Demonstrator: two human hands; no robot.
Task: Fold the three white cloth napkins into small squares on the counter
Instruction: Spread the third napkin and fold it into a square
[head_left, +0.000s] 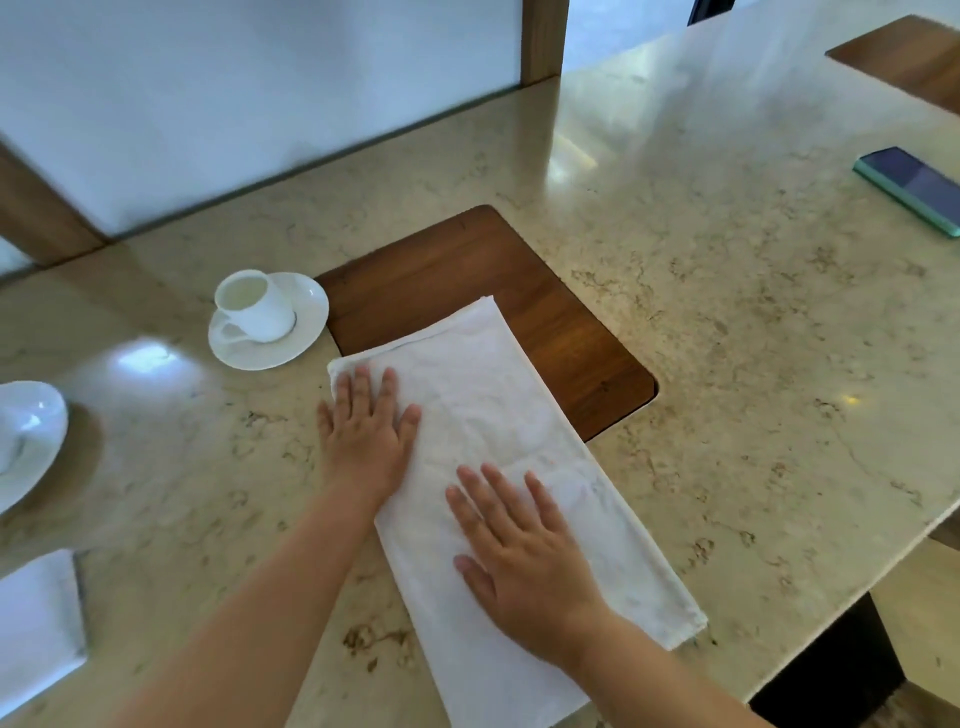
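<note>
A white cloth napkin (498, 415) lies folded into a long rectangle across the beige marble counter (727, 312), its far end over a dark wooden inset (545, 291). My left hand (366, 436) lies flat with straight fingers on the napkin's left edge near the far end. My right hand (524, 561) presses flat on the napkin's near half, fingers spread. Another white folded cloth (36, 623) lies at the left edge of the view.
A white cup on a saucer (267, 319) stands just left of the wooden inset. Part of another white dish (26, 441) shows at far left. A phone (911, 187) lies at the right. The counter's edge runs along the lower right.
</note>
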